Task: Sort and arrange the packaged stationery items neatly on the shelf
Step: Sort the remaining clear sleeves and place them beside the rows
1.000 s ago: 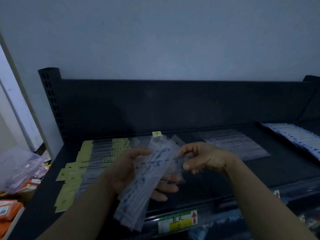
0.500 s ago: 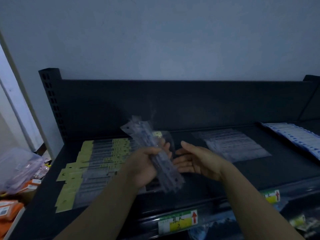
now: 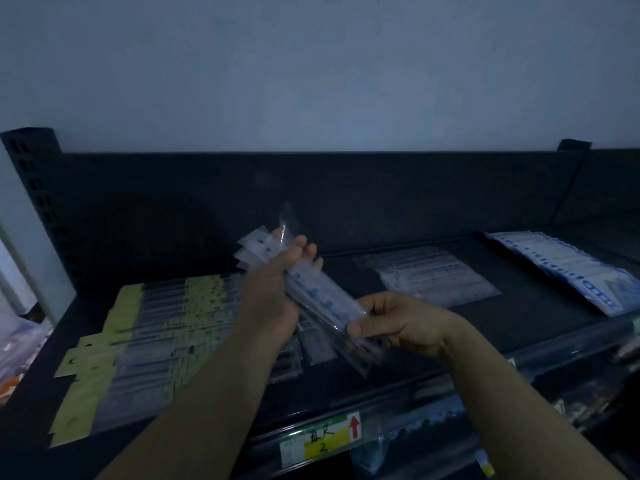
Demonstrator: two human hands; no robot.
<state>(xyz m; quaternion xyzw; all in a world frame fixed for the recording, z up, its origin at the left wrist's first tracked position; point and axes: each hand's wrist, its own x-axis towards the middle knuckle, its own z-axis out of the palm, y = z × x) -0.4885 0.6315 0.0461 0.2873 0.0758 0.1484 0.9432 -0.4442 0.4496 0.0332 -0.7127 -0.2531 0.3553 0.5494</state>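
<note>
Right hand [image 3: 398, 323] newly on slim, glossy clear-plastic packets [image 3: 322, 296] in left hand [image 3: 273, 296]

The left hand [image 3: 270, 303] covers part of the packets [image 3: 325, 299]; their print is blurred.

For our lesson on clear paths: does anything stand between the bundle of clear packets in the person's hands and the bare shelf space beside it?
Nothing visible does. The left hand and right hand hold the bundle above the shelf; the bare patch lies open between the yellow-carded packs and the flat clear packets.
</note>
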